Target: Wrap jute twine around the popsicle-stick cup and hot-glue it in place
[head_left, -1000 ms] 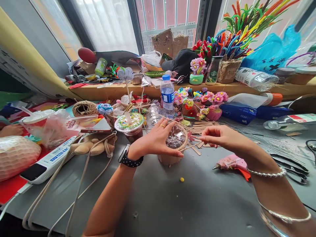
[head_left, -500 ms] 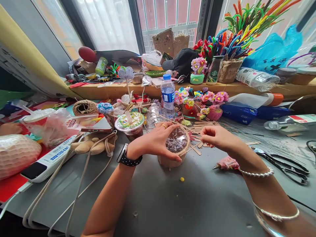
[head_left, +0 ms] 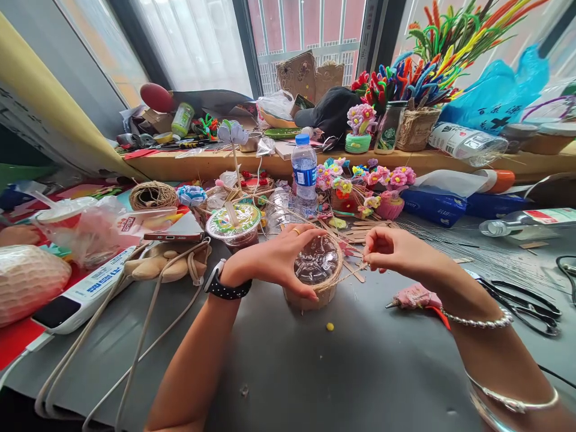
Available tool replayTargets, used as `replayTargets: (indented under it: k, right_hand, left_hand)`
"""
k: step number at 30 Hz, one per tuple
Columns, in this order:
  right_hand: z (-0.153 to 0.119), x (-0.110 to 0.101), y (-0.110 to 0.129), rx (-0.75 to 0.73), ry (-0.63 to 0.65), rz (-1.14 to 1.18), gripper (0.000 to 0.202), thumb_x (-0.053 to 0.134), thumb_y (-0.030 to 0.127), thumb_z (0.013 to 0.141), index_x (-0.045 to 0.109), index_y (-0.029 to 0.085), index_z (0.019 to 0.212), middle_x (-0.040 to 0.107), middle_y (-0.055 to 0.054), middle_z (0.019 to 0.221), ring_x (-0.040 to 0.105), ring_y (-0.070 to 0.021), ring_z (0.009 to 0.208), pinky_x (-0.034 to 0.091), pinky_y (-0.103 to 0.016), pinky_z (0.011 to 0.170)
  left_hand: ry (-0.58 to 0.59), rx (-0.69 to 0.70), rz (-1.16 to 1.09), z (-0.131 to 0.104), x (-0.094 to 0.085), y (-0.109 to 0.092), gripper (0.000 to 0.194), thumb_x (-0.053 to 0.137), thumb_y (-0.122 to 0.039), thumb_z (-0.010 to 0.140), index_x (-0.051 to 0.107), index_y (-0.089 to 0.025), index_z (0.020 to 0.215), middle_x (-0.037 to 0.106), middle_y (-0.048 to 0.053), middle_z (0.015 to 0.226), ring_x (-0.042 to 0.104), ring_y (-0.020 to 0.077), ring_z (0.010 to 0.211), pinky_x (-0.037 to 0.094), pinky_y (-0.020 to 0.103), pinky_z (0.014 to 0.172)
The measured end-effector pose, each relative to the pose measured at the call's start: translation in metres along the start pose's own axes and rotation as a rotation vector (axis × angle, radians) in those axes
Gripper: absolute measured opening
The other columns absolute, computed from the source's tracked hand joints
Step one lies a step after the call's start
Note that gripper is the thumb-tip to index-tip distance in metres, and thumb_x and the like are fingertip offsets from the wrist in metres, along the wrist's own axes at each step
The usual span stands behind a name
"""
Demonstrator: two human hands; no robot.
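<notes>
A round container (head_left: 318,261) with a clear ridged plastic inside and a wood-coloured outer wall stands on the grey table. Twine (head_left: 338,271) circles its rim, and a strand runs from it to the right. My left hand (head_left: 288,258) is curved round the container's left side, thumb at the front of the rim and fingers along the back. My right hand (head_left: 382,249), to the right of the container, pinches the strand of twine between thumb and fingertips.
Right of the container lie a pink glue gun (head_left: 414,296) and black scissors (head_left: 524,300). Behind are a water bottle (head_left: 305,174), a lidded cup (head_left: 234,223), wooden sticks and yarn flowers. A twine roll (head_left: 153,195), a phone (head_left: 174,233) and a power bank (head_left: 76,300) with cords lie left.
The container and my left hand have shifted slightly left. My right hand's fingers have come slightly lower, still pinching the strand. More of the glue gun's right end now shows.
</notes>
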State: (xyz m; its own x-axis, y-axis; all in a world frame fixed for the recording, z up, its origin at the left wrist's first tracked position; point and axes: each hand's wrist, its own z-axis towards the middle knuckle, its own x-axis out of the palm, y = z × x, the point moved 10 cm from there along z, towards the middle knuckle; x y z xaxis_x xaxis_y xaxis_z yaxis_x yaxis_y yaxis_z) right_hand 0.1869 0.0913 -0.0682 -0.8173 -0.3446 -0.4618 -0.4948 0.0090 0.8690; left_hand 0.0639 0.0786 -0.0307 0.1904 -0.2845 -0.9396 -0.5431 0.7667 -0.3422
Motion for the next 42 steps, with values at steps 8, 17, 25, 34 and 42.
replayTargets:
  k: [8,17,25,34,42]
  right_hand:
    - [0.006,0.006,0.0,-0.041,0.034,0.128,0.014,0.057,0.016,0.06,0.044,0.018,0.066,0.056,0.003,0.064,0.051,-0.0086,0.056,0.04,-0.021,0.052]
    - [0.006,0.001,0.0,-0.016,-0.075,0.258,0.023,0.063,0.019,0.061,0.041,0.018,0.066,0.056,0.004,0.062,0.055,-0.0088,0.057,0.045,-0.022,0.055]
    - [0.012,0.004,0.001,-0.068,-0.159,0.356,0.025,0.065,0.02,0.062,0.04,0.018,0.066,0.055,0.005,0.061,0.057,-0.0085,0.06,0.046,-0.019,0.054]
    - [0.016,0.007,0.003,-0.115,-0.196,0.404,0.028,0.066,0.023,0.061,0.038,0.018,0.067,0.055,0.005,0.065,0.057,-0.0094,0.06,0.049,-0.024,0.059]
    - [0.011,-0.002,0.007,-0.112,-0.243,0.36,0.027,0.066,0.025,0.062,0.041,0.019,0.072,0.056,0.002,0.067,0.059,-0.0124,0.063,0.051,-0.028,0.063]
  left_hand:
    - [0.024,0.06,-0.037,-0.002,0.001,-0.006,0.094,0.066,-0.056,0.054,0.024,-0.019,0.13,0.032,0.009,0.131,0.024,0.0256,0.123,0.023,0.037,0.103]
    - [0.031,0.072,-0.042,-0.001,0.003,-0.006,0.095,0.066,-0.057,0.053,0.026,-0.019,0.13,0.033,0.011,0.129,0.027,0.0278,0.121,0.025,0.039,0.101]
    - [0.064,0.063,-0.006,0.001,0.007,-0.006,0.098,0.066,-0.056,0.054,0.023,-0.014,0.132,0.029,0.012,0.13,0.024,0.0266,0.122,0.023,0.036,0.103]
    - [0.058,0.059,-0.019,0.0,0.007,-0.006,0.097,0.066,-0.056,0.053,0.024,-0.018,0.131,0.029,0.011,0.129,0.025,0.026,0.121,0.023,0.037,0.102]
    - [0.04,0.015,0.009,-0.003,0.004,-0.004,0.101,0.064,-0.063,0.05,0.023,-0.021,0.132,0.029,0.012,0.132,0.021,0.0293,0.124,0.014,0.044,0.104]
